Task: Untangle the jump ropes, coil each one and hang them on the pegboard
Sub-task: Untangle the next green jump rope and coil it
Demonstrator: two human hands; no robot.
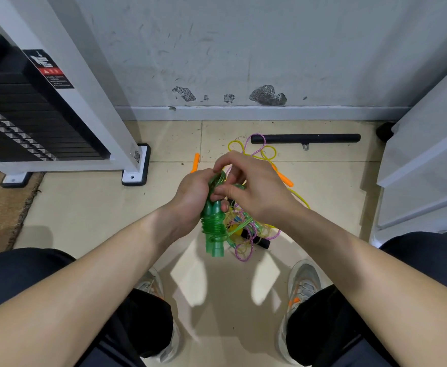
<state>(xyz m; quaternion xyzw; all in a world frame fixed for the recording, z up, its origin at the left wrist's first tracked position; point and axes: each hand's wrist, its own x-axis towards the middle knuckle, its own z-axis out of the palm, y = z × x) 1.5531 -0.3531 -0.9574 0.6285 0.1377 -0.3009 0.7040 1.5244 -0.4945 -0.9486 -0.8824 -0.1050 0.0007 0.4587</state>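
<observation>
In the centre of the frame both hands work on the green jump rope [213, 229], held up above the floor [84, 207]. The left hand [192, 193] grips its two handles side by side, with cord wound round them in tight turns. The right hand [255, 188] pinches a loop of cord at the top of the bundle. The step looks like coiling and securing this one rope. Just below and to the right, the yellow and pink ropes [246, 234] lie tangled on the floor, with an orange handle [283, 177] beside them. A green strand seems to run into that tangle. Next, I judge, the loose end needs freeing and tucking so the coil holds. No pegboard is in view.
</observation>
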